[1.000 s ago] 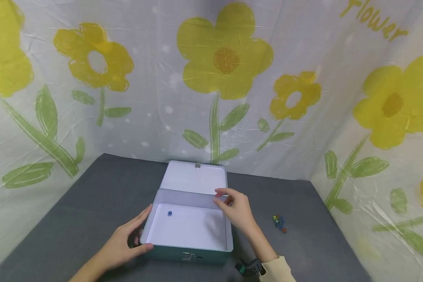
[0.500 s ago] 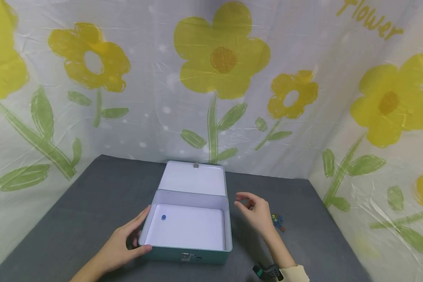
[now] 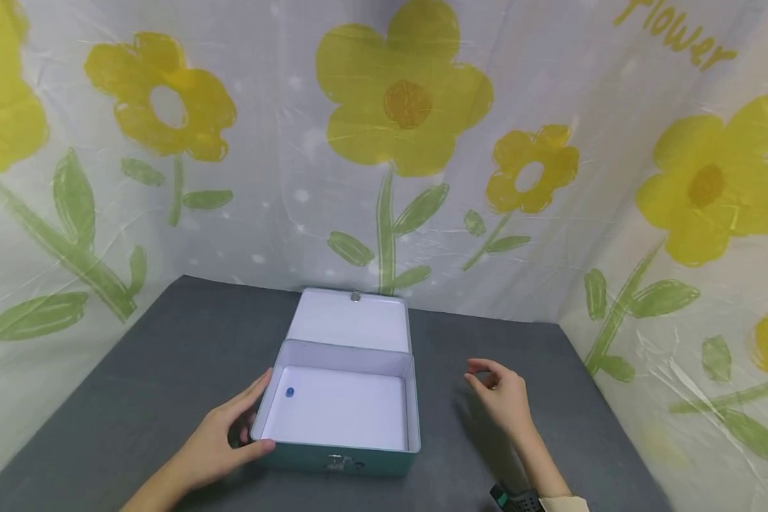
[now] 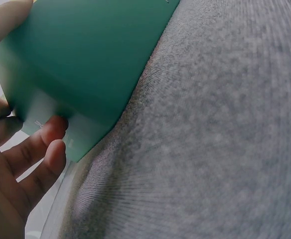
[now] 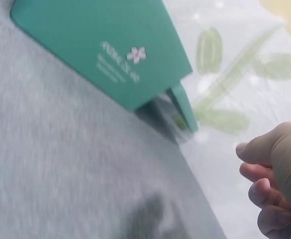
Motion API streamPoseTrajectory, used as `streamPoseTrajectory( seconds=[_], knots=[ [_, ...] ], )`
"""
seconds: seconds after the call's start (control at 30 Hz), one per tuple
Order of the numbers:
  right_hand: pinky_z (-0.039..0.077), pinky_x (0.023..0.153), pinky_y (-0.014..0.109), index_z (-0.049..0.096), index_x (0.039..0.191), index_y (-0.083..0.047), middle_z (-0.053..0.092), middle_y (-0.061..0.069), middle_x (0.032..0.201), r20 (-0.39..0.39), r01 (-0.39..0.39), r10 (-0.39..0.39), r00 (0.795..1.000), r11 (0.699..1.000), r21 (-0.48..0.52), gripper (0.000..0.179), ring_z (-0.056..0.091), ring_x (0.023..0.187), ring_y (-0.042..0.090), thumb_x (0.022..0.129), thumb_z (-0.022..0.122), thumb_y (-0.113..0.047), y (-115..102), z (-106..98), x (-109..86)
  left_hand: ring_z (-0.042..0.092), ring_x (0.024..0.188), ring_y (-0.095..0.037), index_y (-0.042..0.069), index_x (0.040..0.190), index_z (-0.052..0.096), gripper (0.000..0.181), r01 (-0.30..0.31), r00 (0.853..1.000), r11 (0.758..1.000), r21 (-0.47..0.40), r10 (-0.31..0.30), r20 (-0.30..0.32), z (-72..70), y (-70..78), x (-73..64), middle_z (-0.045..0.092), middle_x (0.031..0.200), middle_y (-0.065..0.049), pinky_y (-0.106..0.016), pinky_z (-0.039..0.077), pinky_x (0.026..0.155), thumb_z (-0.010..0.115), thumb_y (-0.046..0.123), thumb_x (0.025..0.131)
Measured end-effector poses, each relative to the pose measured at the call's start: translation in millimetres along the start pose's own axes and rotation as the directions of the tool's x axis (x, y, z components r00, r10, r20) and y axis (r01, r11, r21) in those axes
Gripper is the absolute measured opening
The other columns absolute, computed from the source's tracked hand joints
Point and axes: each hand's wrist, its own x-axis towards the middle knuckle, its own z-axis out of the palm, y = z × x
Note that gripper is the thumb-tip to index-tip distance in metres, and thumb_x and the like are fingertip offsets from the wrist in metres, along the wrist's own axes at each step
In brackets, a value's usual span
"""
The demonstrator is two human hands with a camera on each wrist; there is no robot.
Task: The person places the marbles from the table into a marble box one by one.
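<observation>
Green rectangular metal box (image 3: 379, 462) is clasped by left hand (image 3: 210, 437), round blue bead (image 3: 290, 392) inside, right of the fingers; right hand (image 3: 507, 400) is held, fingertips parted, reach seemingly in hand, pinch probably required.

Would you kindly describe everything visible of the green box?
The green box, rectangular and metal-looking, has a white interior, front latch, and lettering and flower on its right side. It stands upright on grey cloth, lid open toward the back. A blue piece lies inside; the left hand holds the front-left corner.
</observation>
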Motion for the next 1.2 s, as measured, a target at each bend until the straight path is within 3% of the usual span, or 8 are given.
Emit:
streamPoseTrajectory(
  seconds=[0.17, 0.37, 0.53, 0.7, 0.87, 1.07, 1.2],
  knots=[
    [0.041, 0.046, 0.025, 0.079, 0.112, -0.002, 0.079, 0.010, 0.097, -0.044, -0.012, 0.009, 0.999, 0.998, -0.063, 0.021, 0.055, 0.054, 0.004, 0.091, 0.082, -0.002, 16.8, -10.0, -7.0, 0.052, 0.071, -0.005, 0.011, 0.164, 0.040, 0.099, 0.008, 1.000, 1.000, 0.008, -0.008, 0.008, -1.5, 0.3, 1.1, 0.047, 0.163, -0.003, -0.023, 0.046, 0.062, 0.093, 0.022, 0.082],
    [0.043, 0.047, 0.025, 0.079, 0.112, -0.003, 0.080, 0.009, 0.094, -0.085, -0.063, 0.053, 0.995, 0.991, -0.115, 0.021, 0.056, 0.054, 0.002, 0.091, 0.082, -0.003, 34.7, -20.8, -13.2, 0.052, 0.071, -0.004, 0.010, 0.164, 0.040, 0.098, 0.007, 1.000, 1.000, 0.008, -0.008, 0.009, -1.9, 1.0, 0.2, 0.047, 0.162, 0.002, -0.023, 0.046, 0.062, 0.092, 0.021, 0.082],
    [0.044, 0.048, 0.026, 0.080, 0.113, -0.004, 0.079, 0.011, 0.090, -0.122, -0.136, 0.120, 0.985, 0.982, -0.134, 0.021, 0.056, 0.054, 0.002, 0.092, 0.083, -0.006, 43.4, -27.5, -17.1, 0.052, 0.071, -0.005, 0.011, 0.164, 0.040, 0.099, -0.002, 1.000, 1.000, 0.009, 0.002, 0.003, -1.8, -0.8, 2.8, 0.047, 0.163, -0.002, -0.023, 0.046, 0.062, 0.093, 0.020, 0.081],
    [0.044, 0.047, 0.026, 0.080, 0.110, -0.001, 0.079, 0.014, 0.090, -0.110, -0.216, 0.202, 0.973, 0.966, -0.141, 0.021, 0.057, 0.052, 0.003, 0.091, 0.083, -0.009, 53.1, -30.6, -24.2, 0.052, 0.071, -0.004, 0.010, 0.165, 0.038, 0.099, -0.010, 1.000, 1.000, 0.002, 0.010, 0.017, -0.8, -0.6, 2.8, 0.046, 0.165, -0.008, -0.023, 0.046, 0.062, 0.092, 0.020, 0.082],
    [0.044, 0.045, 0.026, 0.078, 0.111, 0.000, 0.077, 0.012, 0.082, -0.074, -0.276, 0.267, 0.961, 0.949, -0.153, 0.020, 0.058, 0.050, 0.008, 0.093, 0.080, -0.009, 60.5, -29.8, -31.1, 0.052, 0.071, -0.003, 0.008, 0.164, 0.039, 0.099, -0.018, 1.000, 1.000, -0.009, 0.018, 0.017, 0.3, 0.8, 1.2, 0.046, 0.165, -0.007, -0.023, 0.046, 0.062, 0.092, 0.019, 0.082],
    [0.044, 0.046, 0.026, 0.079, 0.110, 0.000, 0.079, 0.018, 0.098, -0.085, -0.283, 0.272, 0.959, 0.946, -0.160, 0.016, 0.058, 0.053, 0.008, 0.095, 0.078, -0.007, 63.9, -28.0, -32.6, 0.052, 0.072, -0.004, 0.009, 0.165, 0.038, 0.098, -0.005, 1.000, 1.000, -0.016, 0.005, 0.020, -0.3, 1.9, 0.4, 0.045, 0.165, -0.010, -0.023, 0.046, 0.062, 0.092, 0.018, 0.083],
    [0.042, 0.047, 0.026, 0.079, 0.108, 0.000, 0.079, 0.015, 0.089, -0.111, -0.282, 0.266, 0.958, 0.943, -0.175, 0.014, 0.055, 0.052, 0.007, 0.095, 0.076, -0.005, 65.9, -26.9, -31.5, 0.053, 0.072, -0.004, 0.010, 0.165, 0.038, 0.098, 0.016, 1.000, 1.000, -0.018, -0.015, 0.019, -1.3, 2.2, -0.8, 0.045, 0.164, -0.012, -0.024, 0.047, 0.062, 0.091, 0.018, 0.083]
  ],
)
